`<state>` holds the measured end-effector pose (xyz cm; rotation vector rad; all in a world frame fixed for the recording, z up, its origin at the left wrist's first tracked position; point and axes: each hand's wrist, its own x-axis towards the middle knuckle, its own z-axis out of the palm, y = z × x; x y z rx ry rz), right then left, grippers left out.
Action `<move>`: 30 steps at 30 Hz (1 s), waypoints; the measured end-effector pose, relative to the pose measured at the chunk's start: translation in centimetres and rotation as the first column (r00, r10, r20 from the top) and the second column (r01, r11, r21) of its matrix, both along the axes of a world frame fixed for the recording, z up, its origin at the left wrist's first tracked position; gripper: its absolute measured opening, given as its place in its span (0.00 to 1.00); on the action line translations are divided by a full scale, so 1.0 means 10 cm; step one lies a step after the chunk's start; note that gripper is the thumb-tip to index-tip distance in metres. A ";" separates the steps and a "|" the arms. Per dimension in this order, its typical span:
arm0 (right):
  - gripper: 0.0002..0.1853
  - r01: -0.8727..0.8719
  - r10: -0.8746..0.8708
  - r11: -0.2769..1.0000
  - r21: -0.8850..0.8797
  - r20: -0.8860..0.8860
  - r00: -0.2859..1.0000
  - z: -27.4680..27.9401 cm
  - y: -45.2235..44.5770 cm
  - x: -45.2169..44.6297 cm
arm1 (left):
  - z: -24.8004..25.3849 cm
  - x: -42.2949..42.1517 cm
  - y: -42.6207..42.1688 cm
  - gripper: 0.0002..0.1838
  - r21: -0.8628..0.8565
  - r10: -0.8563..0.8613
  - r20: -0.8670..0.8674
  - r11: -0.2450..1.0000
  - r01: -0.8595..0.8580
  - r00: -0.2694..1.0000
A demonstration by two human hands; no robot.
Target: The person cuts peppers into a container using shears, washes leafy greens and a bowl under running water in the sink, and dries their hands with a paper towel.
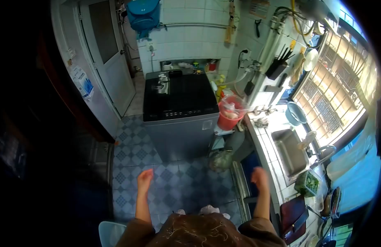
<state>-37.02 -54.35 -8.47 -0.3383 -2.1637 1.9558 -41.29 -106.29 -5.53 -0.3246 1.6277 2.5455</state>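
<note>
My left hand [145, 177] is held out over the tiled floor [166, 181], in front of the washing machine [182, 140]. Its fingers look loosely curled, and nothing shows in them. My right hand [260, 177] hangs beside the front edge of the kitchen counter [277, 173], blurred, so its fingers are hard to make out. I see no object in it. The grey washing machine stands ahead with its dark lid down, apart from both hands.
On the right counter are a steel sink [287, 154], a blue basin [295, 114], a plastic container of leafy greens [309, 183] and a cleaver [299, 222]. A red bucket [230, 117] stands beside the washing machine. At left is a white door [110, 61]; a pale bin [110, 234] is near me.
</note>
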 end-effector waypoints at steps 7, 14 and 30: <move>0.25 -0.620 0.172 0.590 0.517 0.671 0.722 -0.49 -1.33 -0.84 | -1.01 0.70 -1.05 0.25 -0.883 0.061 0.461 0.130 0.451 0.885; 0.22 -0.639 0.395 0.545 0.543 0.506 0.767 0.14 -2.07 -2.64 | -0.86 0.22 -1.47 0.26 -0.845 0.293 0.532 0.116 0.522 0.795; 0.15 -0.483 0.615 0.558 0.675 0.054 0.787 0.81 -3.61 -5.27 | -0.29 -2.81 -1.91 0.19 -0.958 0.233 0.259 0.184 0.219 0.937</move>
